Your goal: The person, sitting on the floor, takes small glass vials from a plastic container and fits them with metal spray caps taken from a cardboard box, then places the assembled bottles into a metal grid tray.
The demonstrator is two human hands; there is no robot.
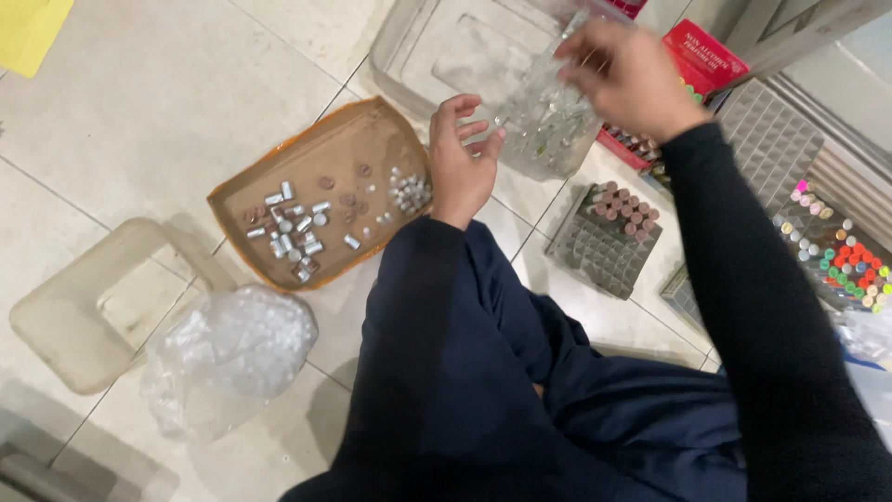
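Observation:
My right hand (628,74) is raised at the top of the view, fingers pinched on the upper edge of a clear plastic bag (548,116) holding many small pieces. My left hand (460,158) is at the bag's lower left side, fingers curled and touching it. The bag hangs over a clear plastic tub (446,51). A brown cardboard tray (321,191) with several small silver caps and a few brown ones lies on the tiled floor just left of my left hand.
A grey grid rack (604,237) with several brown-capped tubes sits to the right of my knee. Another rack with coloured caps (841,256) is at the far right. A red box (701,56), a clear lid (84,307) and a filled plastic bag (232,358) lie around.

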